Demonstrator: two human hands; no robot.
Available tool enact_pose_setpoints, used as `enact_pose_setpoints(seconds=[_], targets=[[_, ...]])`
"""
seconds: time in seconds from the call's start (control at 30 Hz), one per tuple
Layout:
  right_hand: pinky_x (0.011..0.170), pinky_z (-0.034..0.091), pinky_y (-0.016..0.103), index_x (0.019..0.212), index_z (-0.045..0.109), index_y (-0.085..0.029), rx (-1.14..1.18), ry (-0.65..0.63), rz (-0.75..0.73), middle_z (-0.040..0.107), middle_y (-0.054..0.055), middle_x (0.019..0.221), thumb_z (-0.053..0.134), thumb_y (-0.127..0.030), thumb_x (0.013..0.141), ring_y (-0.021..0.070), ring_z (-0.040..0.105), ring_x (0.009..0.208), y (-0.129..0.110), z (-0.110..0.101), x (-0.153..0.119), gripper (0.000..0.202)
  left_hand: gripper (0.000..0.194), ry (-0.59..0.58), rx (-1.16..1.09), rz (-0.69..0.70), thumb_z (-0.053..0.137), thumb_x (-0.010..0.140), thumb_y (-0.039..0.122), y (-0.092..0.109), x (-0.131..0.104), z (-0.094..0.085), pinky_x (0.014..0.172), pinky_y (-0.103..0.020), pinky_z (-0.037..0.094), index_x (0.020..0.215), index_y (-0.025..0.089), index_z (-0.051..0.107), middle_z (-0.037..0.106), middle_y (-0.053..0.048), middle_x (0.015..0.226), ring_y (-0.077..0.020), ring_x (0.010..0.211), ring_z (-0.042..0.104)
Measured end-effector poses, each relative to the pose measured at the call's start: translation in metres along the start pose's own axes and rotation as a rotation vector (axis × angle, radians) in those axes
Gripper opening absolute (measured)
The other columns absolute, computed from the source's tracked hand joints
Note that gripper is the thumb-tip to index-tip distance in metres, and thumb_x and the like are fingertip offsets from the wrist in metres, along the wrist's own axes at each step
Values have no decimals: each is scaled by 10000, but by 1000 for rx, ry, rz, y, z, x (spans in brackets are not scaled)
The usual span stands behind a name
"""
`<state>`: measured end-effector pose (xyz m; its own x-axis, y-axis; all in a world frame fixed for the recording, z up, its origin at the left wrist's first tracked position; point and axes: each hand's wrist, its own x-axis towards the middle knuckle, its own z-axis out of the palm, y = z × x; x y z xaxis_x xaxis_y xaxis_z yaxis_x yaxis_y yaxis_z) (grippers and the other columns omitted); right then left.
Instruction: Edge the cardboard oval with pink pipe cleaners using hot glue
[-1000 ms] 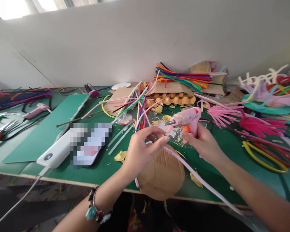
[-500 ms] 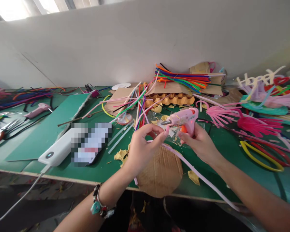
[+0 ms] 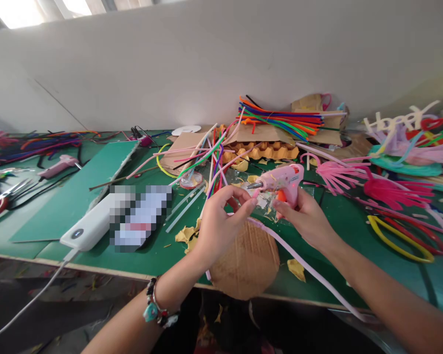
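Note:
My right hand (image 3: 312,221) is wrapped round the handle of a pink hot glue gun (image 3: 282,178), its metal nozzle pointing left. Just below the nozzle, my left hand (image 3: 221,216) pinches a small piece of pink pipe cleaner (image 3: 256,193) between thumb and forefinger. Whether nozzle and piece touch, I cannot tell. Under my hands a round cardboard disc (image 3: 245,263) lies at the table's front edge. A long lilac pipe cleaner (image 3: 304,268) runs over the disc's upper edge and slants down to the right.
A phone (image 3: 142,219) and a white power bank (image 3: 86,231) lie to the left. Behind are an egg carton (image 3: 269,150) and a bundle of coloured pipe cleaners (image 3: 284,119). Pink pipe-cleaner tassels (image 3: 395,191) lie right; scissors (image 3: 7,196) and another glue gun (image 3: 57,168) far left.
Both hands keep nearly the same pose, the glue gun's nozzle still over the pink piece. The whole view has shifted very slightly.

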<state>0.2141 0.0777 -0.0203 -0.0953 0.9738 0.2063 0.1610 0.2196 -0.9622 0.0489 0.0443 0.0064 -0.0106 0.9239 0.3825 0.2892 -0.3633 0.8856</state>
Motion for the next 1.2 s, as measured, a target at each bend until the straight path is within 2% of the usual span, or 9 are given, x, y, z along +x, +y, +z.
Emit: enact_pose_setpoints(seconds=[0.3, 0.5, 0.77, 0.93, 1.2], targets=[[452, 350, 227, 763, 471, -208, 44, -21, 41, 452, -61, 573, 702, -466, 563, 83, 414, 494, 0, 1, 0, 401, 108, 19, 10, 2, 577, 736, 222, 0, 0, 0, 498, -192, 395, 646, 177, 535, 546, 38, 595, -73, 530, 465], [461, 358, 235, 749, 468, -206, 10, -4, 8, 462, -54, 585, 699, -467, 561, 91, 429, 507, 0, 1, 0, 396, 92, 9, 32, 28, 579, 729, 210, -1, 0, 1, 479, -185, 397, 646, 177, 559, 565, 37, 595, -71, 513, 462], [480, 367, 245, 738, 474, -203, 19, -4, 25, 479, -55, 592, 714, -441, 541, 93, 429, 510, 0, 1, 0, 391, 75, 50, 168, 137, 591, 744, 217, -7, 0, 1, 460, -177, 375, 699, 175, 548, 523, 57, 577, -56, 474, 428], [469, 361, 240, 736, 462, -207, 23, -11, 43, 478, -58, 591, 719, -434, 536, 94, 435, 510, 1, 1, 0, 396, 88, 47, 210, 178, 558, 772, 193, -7, 0, 0, 486, -187, 392, 686, 178, 558, 548, 44, 603, -63, 489, 438], [452, 388, 237, 729, 453, -210, 8, -15, 70, 453, -63, 561, 699, -474, 548, 87, 437, 489, 2, 0, 0, 403, 167, 39, 175, 187, 548, 773, 178, -5, -1, -4, 479, -185, 376, 614, 190, 498, 498, 55, 550, -68, 484, 427]])
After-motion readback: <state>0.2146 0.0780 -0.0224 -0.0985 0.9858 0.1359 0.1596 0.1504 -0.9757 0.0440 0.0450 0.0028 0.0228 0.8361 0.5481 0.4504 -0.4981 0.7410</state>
